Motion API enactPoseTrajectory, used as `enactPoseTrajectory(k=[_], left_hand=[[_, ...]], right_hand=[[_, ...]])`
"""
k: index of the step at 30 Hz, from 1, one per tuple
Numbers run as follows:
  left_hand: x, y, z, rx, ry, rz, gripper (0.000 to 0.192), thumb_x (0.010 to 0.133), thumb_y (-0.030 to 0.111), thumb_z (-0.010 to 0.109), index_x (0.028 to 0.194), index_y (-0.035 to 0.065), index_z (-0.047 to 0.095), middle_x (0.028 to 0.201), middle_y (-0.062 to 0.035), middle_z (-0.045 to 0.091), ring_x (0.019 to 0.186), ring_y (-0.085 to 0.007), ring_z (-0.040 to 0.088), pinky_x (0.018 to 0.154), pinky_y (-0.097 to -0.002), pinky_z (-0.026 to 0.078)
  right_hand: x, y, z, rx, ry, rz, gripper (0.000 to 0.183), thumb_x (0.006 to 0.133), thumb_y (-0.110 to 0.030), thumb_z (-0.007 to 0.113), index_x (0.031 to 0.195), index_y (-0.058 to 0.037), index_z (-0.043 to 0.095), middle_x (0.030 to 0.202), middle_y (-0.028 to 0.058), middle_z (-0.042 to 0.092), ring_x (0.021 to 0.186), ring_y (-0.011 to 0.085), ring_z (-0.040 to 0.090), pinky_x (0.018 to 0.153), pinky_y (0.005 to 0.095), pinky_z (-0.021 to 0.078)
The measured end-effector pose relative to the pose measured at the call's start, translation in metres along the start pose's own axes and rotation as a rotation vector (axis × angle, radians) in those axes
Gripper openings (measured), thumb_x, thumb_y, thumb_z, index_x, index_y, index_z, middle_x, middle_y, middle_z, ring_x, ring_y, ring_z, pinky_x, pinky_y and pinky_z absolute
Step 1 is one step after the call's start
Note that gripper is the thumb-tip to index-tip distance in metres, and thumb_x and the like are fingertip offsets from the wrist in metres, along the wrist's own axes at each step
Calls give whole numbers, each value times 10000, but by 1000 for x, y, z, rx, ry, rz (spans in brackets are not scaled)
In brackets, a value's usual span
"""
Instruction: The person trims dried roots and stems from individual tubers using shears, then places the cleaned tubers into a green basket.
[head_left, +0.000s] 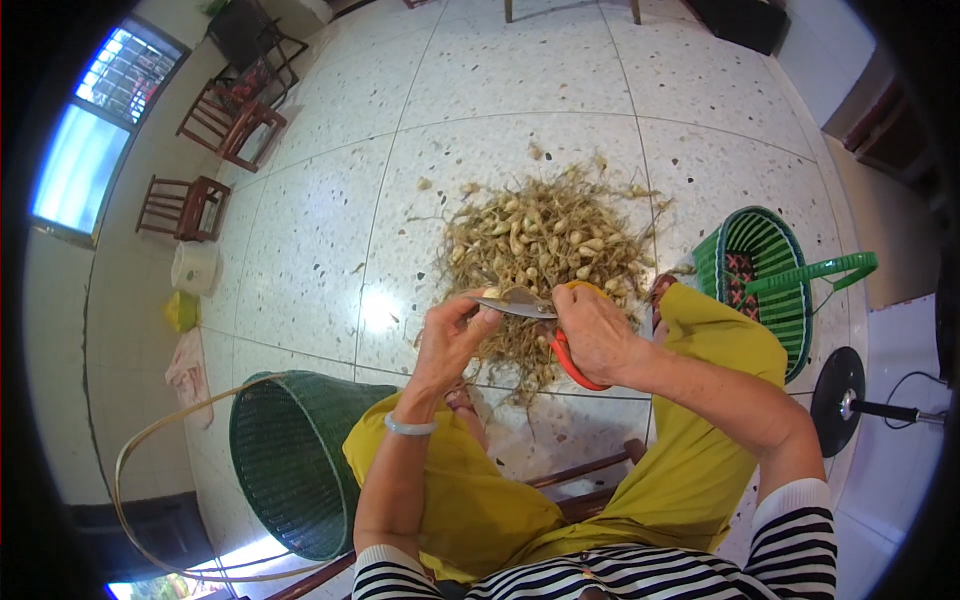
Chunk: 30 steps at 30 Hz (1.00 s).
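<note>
My right hand (596, 334) grips a pair of scissors (517, 306) with orange-red handles, the blades pointing left. Between the thumb and fingers of my left hand (454, 330) is a small pale bulb (493, 292), partly hidden behind the blades. The scissors lie right against this bulb; whether they are cutting it cannot be made out. Below both hands, a heap of small bulbs with dry, stringy roots (555, 232) spreads over the speckled tile floor (315, 247).
A dark green woven basket (300, 457) with a long hoop handle lies tilted at my left. To my right stands a green handled basket (772, 277), near a black round base (836, 405). Wooden chairs (244, 127), a white bucket (195, 268) and a cloth (189, 375) line the left wall.
</note>
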<state>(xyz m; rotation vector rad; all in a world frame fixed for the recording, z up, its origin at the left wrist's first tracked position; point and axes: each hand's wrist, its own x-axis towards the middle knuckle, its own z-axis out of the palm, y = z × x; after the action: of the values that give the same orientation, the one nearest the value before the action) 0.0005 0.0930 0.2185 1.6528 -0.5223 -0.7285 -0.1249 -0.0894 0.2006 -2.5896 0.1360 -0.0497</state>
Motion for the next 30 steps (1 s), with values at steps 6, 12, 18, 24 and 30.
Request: enactPoseTrajectory(k=[6,12,18,24,30], left_hand=[[2,-7,2,32,-6,43,312,869,135,649,1113,-53,597,892,-24,612,809,-83,522,699,-237,450],[0,-2,2,126,-18,47,305,869,108,641,1119,-59,591,928,-37,615,835,-97,532,720,-250,458],[-2,-3,1,57,-42,96,300,872,124,641,1109,-55,599,960,-48,610,866,-99,525,738,-249,452],[-2,-2,-6,46,-84,19,347,878,157,647,1154,-42,578,968,-34,632,853,-74,539,750,-224,460],[2,3,3,-159,-28,54,334,881,124,632,1163,-39,558,1040,-72,635,928,-110,581,833,-260,481]], right_hand=[[-2,4,7,-62,49,-69,340,769,-115,593,990,79,421,940,279,512,891,397,538,778,445,441],[0,2,7,-43,-46,-27,357,769,-109,589,1005,83,403,935,271,511,884,388,543,775,436,446],[1,1,9,-63,-71,3,297,791,-90,564,983,69,402,898,273,533,860,390,570,760,433,465],[3,-6,7,47,-99,58,213,813,-83,542,909,72,433,698,252,581,635,400,614,581,431,499],[16,0,2,581,-72,208,370,905,-277,558,873,72,439,641,214,576,549,379,571,522,425,450]])
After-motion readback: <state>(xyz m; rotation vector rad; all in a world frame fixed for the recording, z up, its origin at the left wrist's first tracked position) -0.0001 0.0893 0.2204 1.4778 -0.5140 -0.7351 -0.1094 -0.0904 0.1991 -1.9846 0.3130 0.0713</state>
